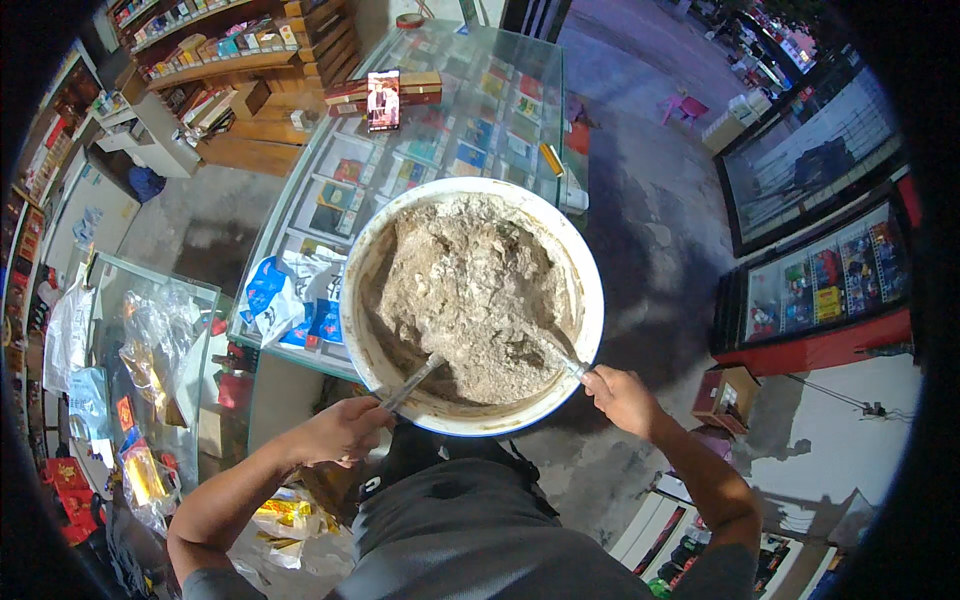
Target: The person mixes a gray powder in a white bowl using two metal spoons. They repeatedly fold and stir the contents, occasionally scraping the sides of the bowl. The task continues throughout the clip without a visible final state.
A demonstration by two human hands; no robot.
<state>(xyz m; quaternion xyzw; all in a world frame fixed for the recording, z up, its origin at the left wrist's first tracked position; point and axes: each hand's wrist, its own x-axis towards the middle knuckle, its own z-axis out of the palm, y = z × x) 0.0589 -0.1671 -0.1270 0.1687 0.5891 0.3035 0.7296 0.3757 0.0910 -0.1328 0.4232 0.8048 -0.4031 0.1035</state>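
A large white basin with a blue rim stands before me at the near end of a glass counter. It holds a lumpy, grey-beige floury mixture, heaped higher toward the far side. My left hand grips the handle of a slim utensil, whose far end goes into the mixture at the near left. My right hand holds a second utensil over the basin's right rim. Its front end lies in the mixture and is coated with it, so I cannot tell its shape.
On the glass counter lie a lit phone leaning on a long carton, a yellow pack and blue-and-white plastic bags. A second glass case with plastic bags stands left. Glass-door coolers line the right.
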